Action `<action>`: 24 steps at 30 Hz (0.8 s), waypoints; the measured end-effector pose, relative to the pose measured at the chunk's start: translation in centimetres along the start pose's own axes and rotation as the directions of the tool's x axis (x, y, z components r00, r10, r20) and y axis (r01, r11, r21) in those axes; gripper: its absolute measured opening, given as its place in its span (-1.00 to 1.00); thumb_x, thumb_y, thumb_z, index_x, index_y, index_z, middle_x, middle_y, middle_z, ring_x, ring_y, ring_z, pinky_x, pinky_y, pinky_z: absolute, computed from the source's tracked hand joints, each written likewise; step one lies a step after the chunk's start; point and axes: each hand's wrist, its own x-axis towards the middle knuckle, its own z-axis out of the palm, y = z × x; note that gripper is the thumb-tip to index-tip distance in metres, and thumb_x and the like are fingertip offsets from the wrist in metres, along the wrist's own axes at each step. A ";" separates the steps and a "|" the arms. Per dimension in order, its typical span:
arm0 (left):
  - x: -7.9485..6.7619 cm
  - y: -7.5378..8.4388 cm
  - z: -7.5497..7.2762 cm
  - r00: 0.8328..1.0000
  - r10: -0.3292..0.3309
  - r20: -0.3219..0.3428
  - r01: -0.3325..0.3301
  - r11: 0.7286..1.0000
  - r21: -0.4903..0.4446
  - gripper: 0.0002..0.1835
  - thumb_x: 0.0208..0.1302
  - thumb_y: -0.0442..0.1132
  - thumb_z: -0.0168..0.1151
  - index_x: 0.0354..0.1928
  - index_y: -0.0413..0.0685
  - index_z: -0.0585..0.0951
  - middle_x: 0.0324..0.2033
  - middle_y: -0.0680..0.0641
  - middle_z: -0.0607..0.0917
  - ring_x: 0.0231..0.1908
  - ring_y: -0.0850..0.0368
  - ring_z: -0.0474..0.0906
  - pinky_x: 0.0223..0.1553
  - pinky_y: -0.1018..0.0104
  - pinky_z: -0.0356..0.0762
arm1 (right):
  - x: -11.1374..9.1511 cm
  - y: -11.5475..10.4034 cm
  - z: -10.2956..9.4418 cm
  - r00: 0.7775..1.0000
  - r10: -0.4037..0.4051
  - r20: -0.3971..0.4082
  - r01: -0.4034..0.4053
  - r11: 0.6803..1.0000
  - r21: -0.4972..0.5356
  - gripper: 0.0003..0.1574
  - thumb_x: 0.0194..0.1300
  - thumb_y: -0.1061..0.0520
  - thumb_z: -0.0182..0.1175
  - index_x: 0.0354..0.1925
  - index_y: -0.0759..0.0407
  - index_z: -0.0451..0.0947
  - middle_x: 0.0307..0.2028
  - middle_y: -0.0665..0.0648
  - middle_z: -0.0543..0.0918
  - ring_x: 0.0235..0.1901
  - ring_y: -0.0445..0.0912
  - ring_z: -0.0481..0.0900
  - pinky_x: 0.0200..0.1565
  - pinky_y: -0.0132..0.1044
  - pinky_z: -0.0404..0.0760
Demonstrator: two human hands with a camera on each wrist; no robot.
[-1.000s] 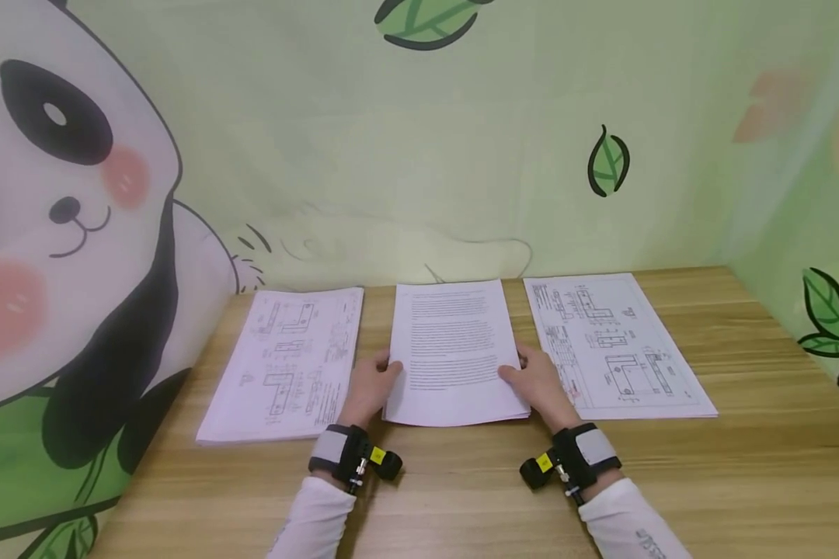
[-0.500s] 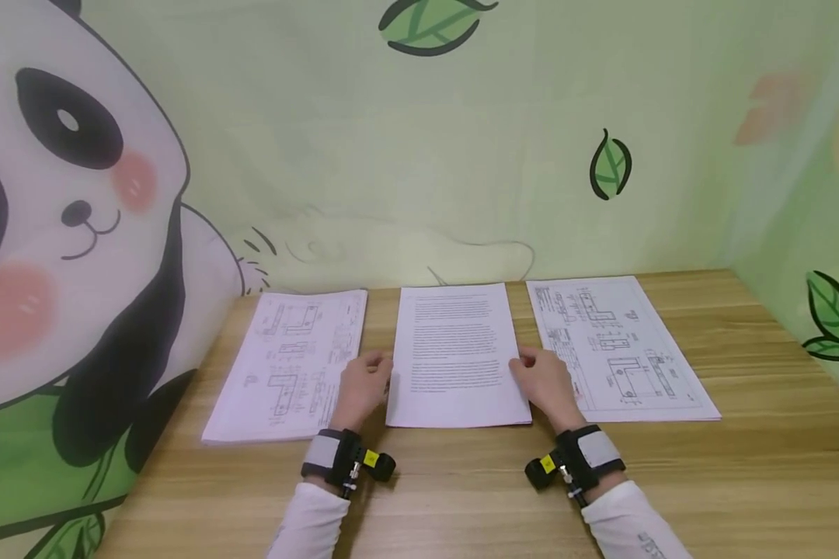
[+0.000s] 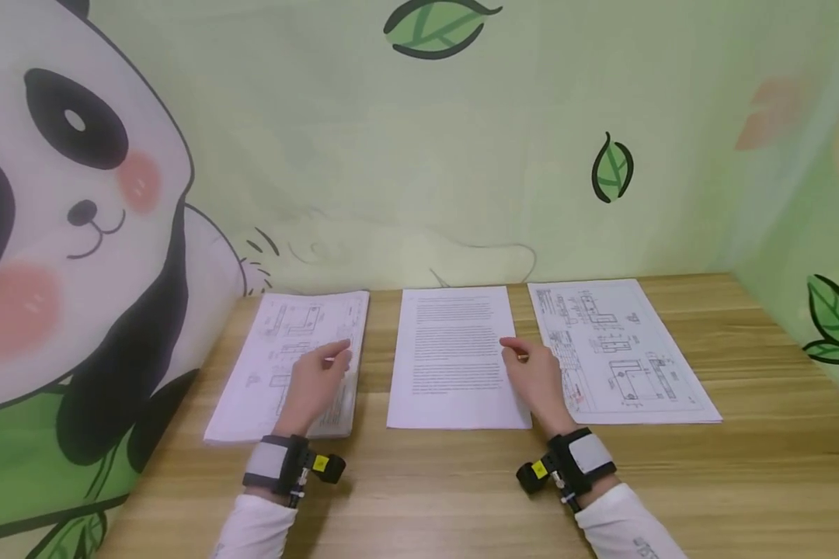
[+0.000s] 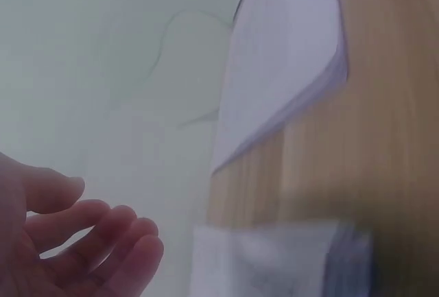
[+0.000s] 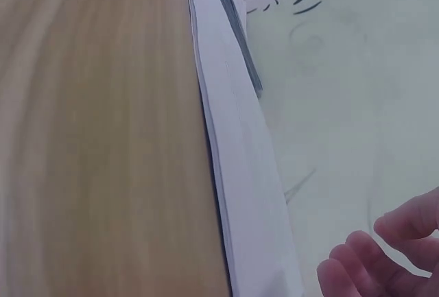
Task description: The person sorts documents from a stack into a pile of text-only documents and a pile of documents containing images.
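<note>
My left hand (image 3: 316, 382) hovers over the right side of a thick stack of drawing sheets (image 3: 245, 404) in the head view. In the left wrist view its fingers (image 4: 110, 235) bend loosely with nothing between them. A stack of sheets printed with text (image 3: 454, 411) lies in the middle, its edges even. My right hand (image 3: 537, 380) overlaps this stack's right edge, thumb and forefinger near each other. Seen from the right wrist, those fingers (image 5: 363, 256) hang loosely curled above the paper and hold nothing.
To the right lies another set of drawing sheets (image 3: 643, 341). All the papers rest on a wood-grain table (image 3: 447, 497). Behind it hangs a pale green backdrop (image 3: 363, 155) with a panda (image 3: 91, 233) and leaves. A wrist camera (image 3: 531, 475) juts out inward from the right wrist.
Both hands have let go of the text stack's sides. My left hand has moved left over the drawing stack. The right hand has lifted slightly beside the text sheets, which now lie evenly.
</note>
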 end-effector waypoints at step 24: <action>-0.2 -7.1 -9.0 0.983 -0.183 0.028 0.172 0.961 0.218 -0.36 0.41 0.00 -0.18 0.37 -0.28 0.16 0.37 -0.44 0.12 0.32 -0.42 0.03 0.24 -0.39 0.06 | -2.5 -5.3 6.9 0.960 -0.206 0.188 0.157 0.956 0.247 -0.56 0.28 0.16 0.09 0.12 0.18 0.51 0.04 0.20 0.64 -0.05 0.04 0.61 -0.02 -0.07 0.62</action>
